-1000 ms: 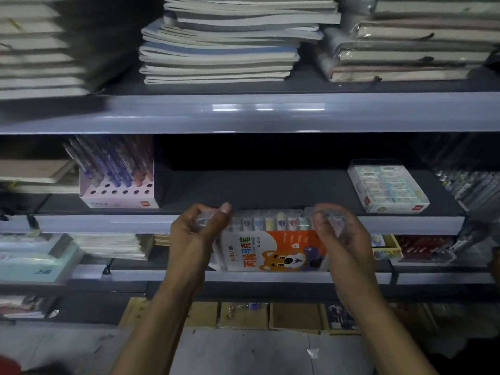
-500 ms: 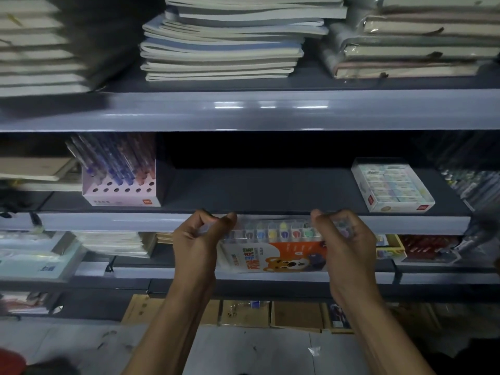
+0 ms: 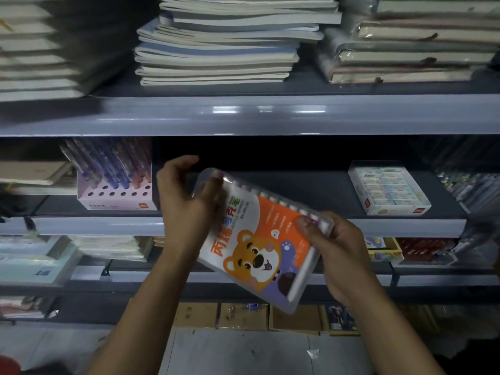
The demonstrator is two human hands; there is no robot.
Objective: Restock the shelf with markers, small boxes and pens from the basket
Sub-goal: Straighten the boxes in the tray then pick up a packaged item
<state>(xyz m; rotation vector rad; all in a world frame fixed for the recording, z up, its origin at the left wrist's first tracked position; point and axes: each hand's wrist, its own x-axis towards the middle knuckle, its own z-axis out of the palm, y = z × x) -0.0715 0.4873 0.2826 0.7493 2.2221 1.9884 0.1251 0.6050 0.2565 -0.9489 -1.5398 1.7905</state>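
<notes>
Both hands hold one clear marker case (image 3: 259, 239) tilted in front of the middle shelf (image 3: 270, 226): the left hand (image 3: 186, 201) curls round its upper left corner, the right hand (image 3: 335, 247) pinches its right end, thumb on the front. On that dark shelf stand one pink pen display box (image 3: 116, 185) at the left and one eraser box (image 3: 389, 188) at the right, the stretch between them bare. Three stacks of notebooks (image 3: 216, 50) fill the shelf above, and cardboard boxes (image 3: 243, 315) sit on the grey floor.
</notes>
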